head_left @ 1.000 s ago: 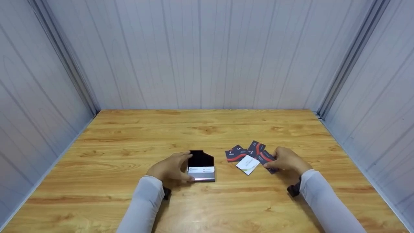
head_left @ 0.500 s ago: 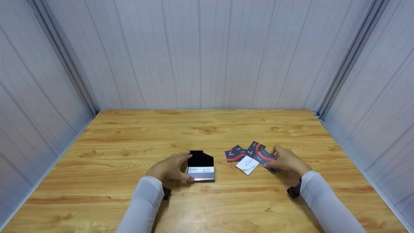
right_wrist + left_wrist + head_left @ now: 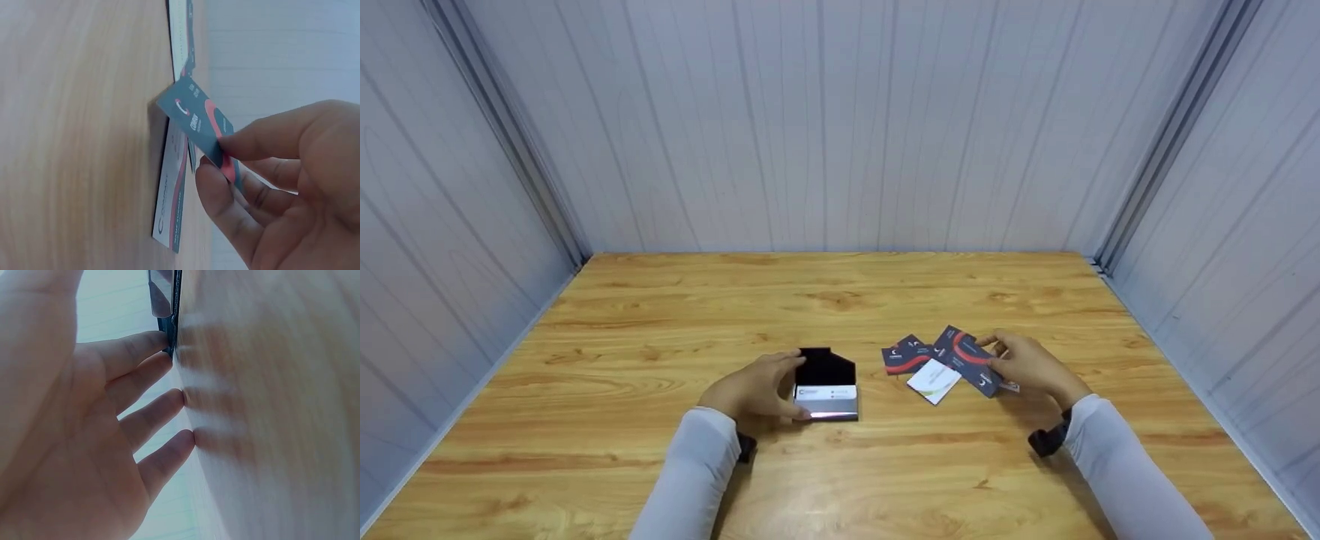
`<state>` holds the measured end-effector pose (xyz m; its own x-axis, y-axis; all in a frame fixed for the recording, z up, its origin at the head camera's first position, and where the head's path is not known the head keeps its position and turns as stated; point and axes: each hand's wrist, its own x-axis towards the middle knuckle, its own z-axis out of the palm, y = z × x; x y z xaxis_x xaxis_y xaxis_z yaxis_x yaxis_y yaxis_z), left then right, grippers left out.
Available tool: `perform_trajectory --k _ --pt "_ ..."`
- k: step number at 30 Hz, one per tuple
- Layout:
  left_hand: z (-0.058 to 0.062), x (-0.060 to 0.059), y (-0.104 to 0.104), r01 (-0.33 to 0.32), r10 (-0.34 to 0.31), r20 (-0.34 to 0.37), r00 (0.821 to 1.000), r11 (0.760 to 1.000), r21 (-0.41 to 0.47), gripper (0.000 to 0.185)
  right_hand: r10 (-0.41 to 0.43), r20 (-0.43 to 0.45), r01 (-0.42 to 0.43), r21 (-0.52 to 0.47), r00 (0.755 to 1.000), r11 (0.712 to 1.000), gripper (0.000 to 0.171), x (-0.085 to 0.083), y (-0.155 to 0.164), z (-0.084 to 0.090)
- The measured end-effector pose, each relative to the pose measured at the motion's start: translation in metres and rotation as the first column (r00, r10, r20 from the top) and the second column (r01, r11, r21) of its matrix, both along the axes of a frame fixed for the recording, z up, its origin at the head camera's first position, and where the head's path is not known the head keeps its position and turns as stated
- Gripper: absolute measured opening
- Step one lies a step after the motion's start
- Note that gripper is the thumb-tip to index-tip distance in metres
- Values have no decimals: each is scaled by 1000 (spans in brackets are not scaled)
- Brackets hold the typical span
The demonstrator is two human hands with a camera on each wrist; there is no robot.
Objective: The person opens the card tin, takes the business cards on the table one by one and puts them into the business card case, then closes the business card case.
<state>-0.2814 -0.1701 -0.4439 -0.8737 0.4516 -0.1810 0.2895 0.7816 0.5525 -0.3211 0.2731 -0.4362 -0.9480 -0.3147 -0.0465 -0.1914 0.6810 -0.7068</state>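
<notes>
A metal business card case (image 3: 834,409) lies with its black-lined lid (image 3: 825,370) raised and white cards inside. My left hand (image 3: 751,385) holds its left side, thumb at the front corner and index finger by the lid. In the left wrist view, other fingertips (image 3: 175,398) rest on the table. My right hand (image 3: 1031,369) pinches a dark business card with a red stripe (image 3: 188,115) between thumb and fingers, tilted up off the table. Beneath it, in the right wrist view, lies a light-faced card (image 3: 170,197).
Left of the held card, several dark red-striped cards (image 3: 906,358) overlap on the wooden table (image 3: 840,300). A white card with a scalloped edge (image 3: 934,381) lies in front of them. Pale panel walls (image 3: 825,135) enclose the back and sides.
My right hand has raised the dark card and shifted slightly right and back, baring part of a light card beneath. The left hand and the card case have stayed put.
</notes>
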Motion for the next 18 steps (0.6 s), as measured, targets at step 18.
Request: perform_trajectory --k 18 --pt "2 0 1 -11 11 5 1000 1000 -23 100 19 -223 -20 1 975 1000 11 -2 -9 2"
